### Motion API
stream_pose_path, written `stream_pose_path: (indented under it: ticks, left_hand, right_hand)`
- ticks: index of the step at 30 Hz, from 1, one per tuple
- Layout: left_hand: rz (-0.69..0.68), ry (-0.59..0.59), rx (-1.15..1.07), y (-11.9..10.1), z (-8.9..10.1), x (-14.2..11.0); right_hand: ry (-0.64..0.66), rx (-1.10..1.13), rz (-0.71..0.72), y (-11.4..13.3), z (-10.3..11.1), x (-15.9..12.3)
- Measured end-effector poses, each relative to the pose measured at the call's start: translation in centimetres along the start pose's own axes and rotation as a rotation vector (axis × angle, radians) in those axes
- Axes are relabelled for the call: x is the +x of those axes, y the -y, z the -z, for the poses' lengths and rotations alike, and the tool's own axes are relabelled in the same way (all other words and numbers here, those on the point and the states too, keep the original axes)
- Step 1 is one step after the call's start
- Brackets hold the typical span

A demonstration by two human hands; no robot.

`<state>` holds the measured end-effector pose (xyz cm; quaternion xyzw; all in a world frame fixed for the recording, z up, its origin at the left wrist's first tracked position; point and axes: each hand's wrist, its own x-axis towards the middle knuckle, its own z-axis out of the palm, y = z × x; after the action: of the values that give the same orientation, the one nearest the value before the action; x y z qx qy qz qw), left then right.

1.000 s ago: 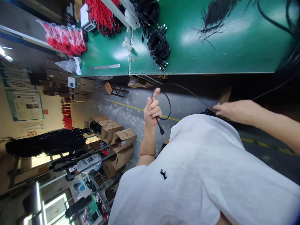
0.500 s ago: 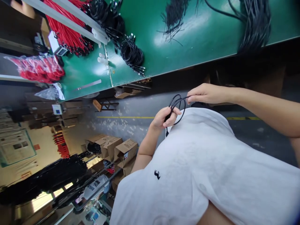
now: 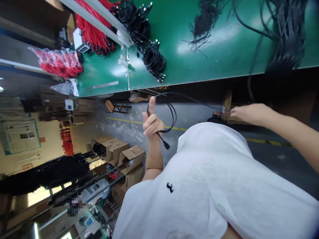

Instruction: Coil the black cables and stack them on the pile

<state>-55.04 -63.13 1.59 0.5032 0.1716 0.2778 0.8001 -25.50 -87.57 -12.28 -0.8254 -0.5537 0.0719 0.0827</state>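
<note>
Coils of a thin black USB cable (image 3: pixel 171 122) hang from my left hand (image 3: pixel 152 124), whose lower fingers are curled around them. Its index finger points upward with a strand passing beside it. A black plug (image 3: pixel 166 145) sticks out below that hand. From the left hand, one strand arcs across toward my right hand (image 3: pixel 245 113), out in front of the white shirt. The right fingers are pressed together at the cable, blurred by motion. Another blurred black strand (image 3: pixel 250 86) drops past the table edge behind the right hand.
A green table (image 3: pixel 224 63) runs along the top, bearing a coiled cable bundle (image 3: pixel 154 59), a thick black cable bundle (image 3: pixel 290 36) and red cables (image 3: pixel 96 31). Cardboard boxes (image 3: pixel 132 159) stand at lower left. A wooden stool (image 3: pixel 117 107) stands beyond my left hand.
My hands have moved apart: the left went left and turned its index finger up, the right went right. A long strand now spans between them. The camera view has shifted slightly.
</note>
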Motion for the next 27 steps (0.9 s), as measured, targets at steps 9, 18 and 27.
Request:
stream_pose_path:
  ticks: [9,18,27]
  left_hand:
    - [0.444,0.420,0.245,7.2,-3.7,1.5]
    - [0.416,0.188,0.004,4.4,-1.7,0.4]
    - [0.138,0.006,-0.023,-1.5,-0.1,-1.0]
  right_hand:
    - [-0.328,0.188,0.722,11.3,8.5,-0.4]
    - [-0.357,0.015,0.190,-2.1,5.4,4.6]
    - [-0.263,-0.042,-0.009,-7.7,4.4,1.6]
